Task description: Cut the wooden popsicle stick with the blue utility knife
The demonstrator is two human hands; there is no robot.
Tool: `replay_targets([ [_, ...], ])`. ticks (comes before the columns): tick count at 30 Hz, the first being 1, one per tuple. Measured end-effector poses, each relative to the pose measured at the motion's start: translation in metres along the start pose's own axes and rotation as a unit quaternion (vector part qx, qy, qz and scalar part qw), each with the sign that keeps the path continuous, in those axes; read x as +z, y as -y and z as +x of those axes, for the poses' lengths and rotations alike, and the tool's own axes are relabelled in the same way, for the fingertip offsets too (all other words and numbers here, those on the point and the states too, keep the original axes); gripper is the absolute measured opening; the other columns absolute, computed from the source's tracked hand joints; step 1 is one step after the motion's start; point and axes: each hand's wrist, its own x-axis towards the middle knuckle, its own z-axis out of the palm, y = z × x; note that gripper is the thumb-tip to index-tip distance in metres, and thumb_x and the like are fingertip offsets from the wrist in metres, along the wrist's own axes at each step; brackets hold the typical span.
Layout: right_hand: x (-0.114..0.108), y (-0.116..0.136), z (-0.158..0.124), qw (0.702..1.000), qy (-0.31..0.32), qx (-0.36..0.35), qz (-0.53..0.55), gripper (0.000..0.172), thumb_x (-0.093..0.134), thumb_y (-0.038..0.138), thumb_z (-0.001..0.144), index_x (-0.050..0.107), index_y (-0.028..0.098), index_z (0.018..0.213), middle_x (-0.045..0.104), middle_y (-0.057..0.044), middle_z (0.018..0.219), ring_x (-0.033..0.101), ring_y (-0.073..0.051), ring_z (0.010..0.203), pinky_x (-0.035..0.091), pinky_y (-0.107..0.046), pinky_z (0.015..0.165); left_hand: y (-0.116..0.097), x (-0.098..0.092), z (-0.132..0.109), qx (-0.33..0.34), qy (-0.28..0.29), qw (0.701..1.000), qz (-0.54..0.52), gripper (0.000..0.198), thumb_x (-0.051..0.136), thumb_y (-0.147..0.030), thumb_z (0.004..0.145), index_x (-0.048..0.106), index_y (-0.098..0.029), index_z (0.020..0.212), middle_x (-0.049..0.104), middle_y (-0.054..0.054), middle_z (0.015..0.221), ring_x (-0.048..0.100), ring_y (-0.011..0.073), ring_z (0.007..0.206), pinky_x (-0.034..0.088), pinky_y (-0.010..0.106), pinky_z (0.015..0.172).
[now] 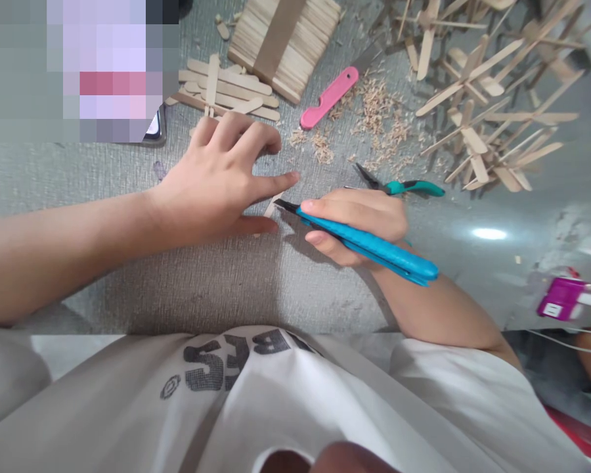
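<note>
A blue utility knife [374, 244] with a dark blade is in my right hand [364, 220], my fingers wrapped around its handle. The blade tip points left and meets a small piece of wooden stick [272, 205] on the grey table. My left hand [226, 171] is at the left of this piece, thumb and index finger spread on either side of it, the other fingers bent. Whether the thumb touches the piece is hard to tell. Behind my right hand lie pliers [414, 188] with teal handles, partly hidden by that hand.
The grey table [201, 289] holds loose sticks [241, 85], a banded stick bundle [315, 39], a pink folding knife [331, 97] and wood shavings [384, 118]. Several star-like stick assemblies [473, 79] stand at back right. A purple object [562, 297] with a white cable is far right.
</note>
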Motion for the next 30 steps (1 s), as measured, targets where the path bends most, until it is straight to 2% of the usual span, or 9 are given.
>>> replay_targets([
  [4,0.0,-0.001,-0.001,1.0,-0.002,0.009,0.012,0.04,0.077,0.039,0.1,0.073,0.036,0.14,0.081,0.004,0.087,0.075,-0.016,0.066,0.06,-0.026,0.059,0.0,0.001,0.0,0.004,-0.007,1.0,0.0,0.065,0.059,-0.059,0.107,0.057,-0.019,0.158,0.042,0.016,0.161,0.031,0.0474,0.152,0.025,0.078,0.122],
  [10,-0.005,0.002,-0.002,0.999,0.034,0.016,0.029,0.03,0.073,0.03,0.102,0.078,0.023,0.13,0.08,-0.002,0.091,0.074,-0.015,0.072,0.06,-0.027,0.064,0.001,0.001,-0.001,-0.001,-0.007,1.0,0.01,0.064,0.06,-0.059,0.107,0.058,-0.022,0.158,0.043,0.016,0.163,0.032,0.0492,0.152,0.026,0.078,0.122],
  [16,-0.009,0.003,-0.001,0.998,0.055,0.025,0.005,0.033,0.07,0.032,0.102,0.075,0.032,0.135,0.083,0.0,0.092,0.077,-0.018,0.07,0.065,-0.032,0.063,-0.002,0.0,-0.002,0.004,0.004,1.0,0.006,0.068,0.054,-0.064,0.109,0.052,-0.024,0.163,0.042,0.016,0.165,0.033,0.0494,0.153,0.024,0.08,0.121],
  [22,-0.01,0.004,-0.004,0.999,0.037,0.018,-0.013,0.031,0.07,0.035,0.1,0.076,0.034,0.13,0.083,0.002,0.087,0.075,-0.018,0.063,0.06,-0.033,0.053,-0.006,0.001,-0.002,-0.024,0.002,1.0,0.02,0.063,0.065,-0.064,0.103,0.056,-0.043,0.161,0.043,0.008,0.164,0.036,0.0509,0.155,0.029,0.079,0.119],
  [25,-0.013,0.008,-0.006,0.999,0.023,0.025,-0.016,0.023,0.07,0.037,0.1,0.079,0.033,0.12,0.08,0.003,0.08,0.074,-0.019,0.06,0.061,-0.033,0.053,-0.006,0.001,-0.003,-0.008,0.007,1.0,0.018,0.067,0.066,-0.062,0.103,0.055,-0.034,0.164,0.038,0.013,0.169,0.031,0.0519,0.156,0.025,0.081,0.122],
  [28,-0.016,0.011,-0.006,0.998,-0.04,0.048,-0.01,0.014,0.066,0.04,0.101,0.079,0.033,0.103,0.077,0.004,0.072,0.071,-0.019,0.055,0.061,-0.034,0.051,-0.007,0.0,-0.003,0.002,0.021,1.0,0.021,0.07,0.067,-0.059,0.105,0.055,-0.024,0.164,0.035,0.017,0.171,0.027,0.053,0.155,0.023,0.083,0.121],
  [30,-0.016,0.011,-0.004,0.997,-0.069,0.04,-0.012,0.014,0.067,0.04,0.101,0.079,0.032,0.102,0.075,0.003,0.07,0.071,-0.018,0.054,0.06,-0.033,0.05,-0.006,0.0,-0.004,0.002,0.025,0.999,0.021,0.068,0.067,-0.057,0.105,0.055,-0.024,0.163,0.035,0.017,0.17,0.027,0.0536,0.155,0.023,0.084,0.12],
])
